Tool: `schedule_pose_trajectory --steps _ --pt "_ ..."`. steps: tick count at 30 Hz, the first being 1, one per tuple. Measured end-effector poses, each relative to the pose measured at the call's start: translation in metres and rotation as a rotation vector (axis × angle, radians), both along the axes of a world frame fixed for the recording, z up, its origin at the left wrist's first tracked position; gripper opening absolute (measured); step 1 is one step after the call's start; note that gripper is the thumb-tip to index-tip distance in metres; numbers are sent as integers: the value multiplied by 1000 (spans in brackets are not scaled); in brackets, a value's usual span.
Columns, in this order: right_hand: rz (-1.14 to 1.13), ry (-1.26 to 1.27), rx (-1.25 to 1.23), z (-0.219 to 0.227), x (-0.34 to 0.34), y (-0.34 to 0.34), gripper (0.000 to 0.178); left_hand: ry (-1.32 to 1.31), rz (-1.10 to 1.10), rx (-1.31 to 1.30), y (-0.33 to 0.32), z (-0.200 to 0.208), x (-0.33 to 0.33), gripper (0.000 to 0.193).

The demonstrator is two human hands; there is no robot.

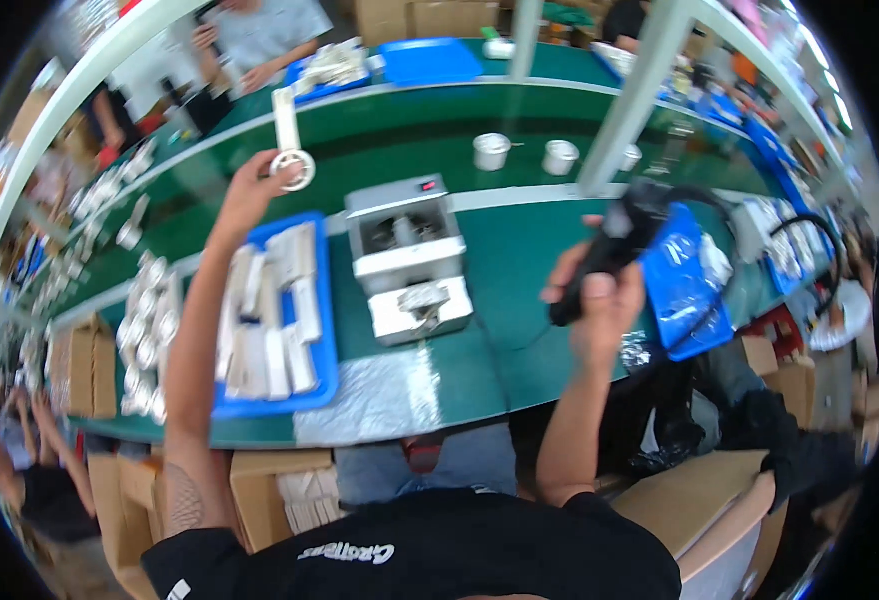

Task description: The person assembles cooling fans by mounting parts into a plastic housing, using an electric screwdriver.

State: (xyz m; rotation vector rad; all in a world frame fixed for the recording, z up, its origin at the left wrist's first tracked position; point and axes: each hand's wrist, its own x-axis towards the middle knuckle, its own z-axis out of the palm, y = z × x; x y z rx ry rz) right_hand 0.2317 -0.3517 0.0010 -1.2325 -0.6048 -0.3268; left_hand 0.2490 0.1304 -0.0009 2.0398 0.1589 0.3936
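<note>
My left hand (258, 190) is raised over the far side of the green bench. Its fingers pinch a white plastic part (287, 122) with a round ring at one end and a long flat strip. In my right hand (610, 300) is a black corded blower (632, 225), gripped by its handle; it looks like a hair dryer, its outline slightly blurred. Between the hands stands a grey-and-white metal machine (405, 235) with an open recess and a small red display. A blue tray (332, 330) of long white pieces (265, 320) lies below my left forearm.
White parts (145, 335) are piled left of the tray. Clear plastic sheet (370, 395) lies at the near edge. On the right is another blue tray (685, 285); white tubs (491, 151) stand at the back. A white post (640, 95) rises there. Another person (265, 40) sits opposite.
</note>
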Motion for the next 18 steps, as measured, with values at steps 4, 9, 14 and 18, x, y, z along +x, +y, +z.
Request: schedule_pose_trajectory --steps 4,9,14,18 --pt "64 53 16 -25 12 20 47 346 -14 -106 91 -59 116 64" --pt "-41 57 -52 -48 18 15 45 522 29 103 138 -99 175 55" --pt "-256 81 -342 -46 11 15 51 -178 -24 909 91 -43 214 48" --pt "-340 137 -386 -39 -5 10 54 44 -400 779 -60 54 183 42"
